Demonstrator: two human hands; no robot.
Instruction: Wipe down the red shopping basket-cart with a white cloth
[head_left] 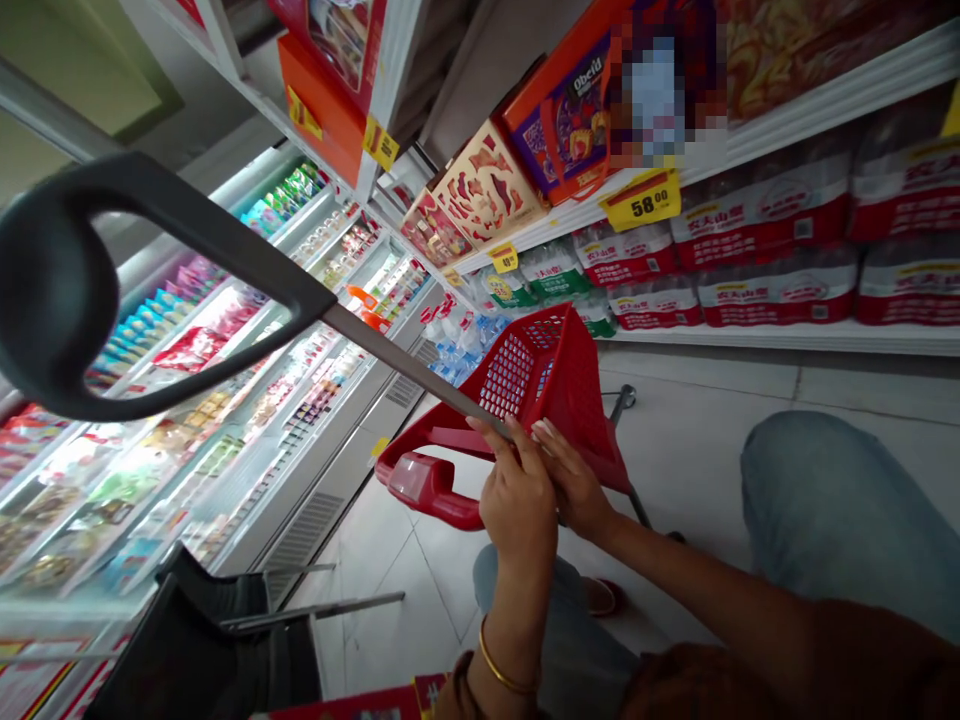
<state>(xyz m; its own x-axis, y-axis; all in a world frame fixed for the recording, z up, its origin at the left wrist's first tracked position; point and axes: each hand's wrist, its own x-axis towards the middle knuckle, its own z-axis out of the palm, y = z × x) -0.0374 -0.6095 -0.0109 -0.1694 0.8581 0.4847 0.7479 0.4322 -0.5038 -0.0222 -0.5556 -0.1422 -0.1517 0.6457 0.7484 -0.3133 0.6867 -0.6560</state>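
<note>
While both hands meet at a grey shaft (416, 371), a red shopping basket (581, 400) sits just beyond them, above pale floor tiles (697, 385).
From the hands the shaft runs up to a black loop grip (142, 185); its lower end is hidden. The left hand (521, 495) has fingers stretched against it, the right hand (576, 478) has straight fingers close beside; whether either grasps it, I cannot tell. Farther off, a white shelf (787, 342) bears film-wrapped packs of bottles (780, 288), with boxes (491, 190) above; leftward, a lit chiller (360, 455) holds rows of bright packets (191, 350).
</note>
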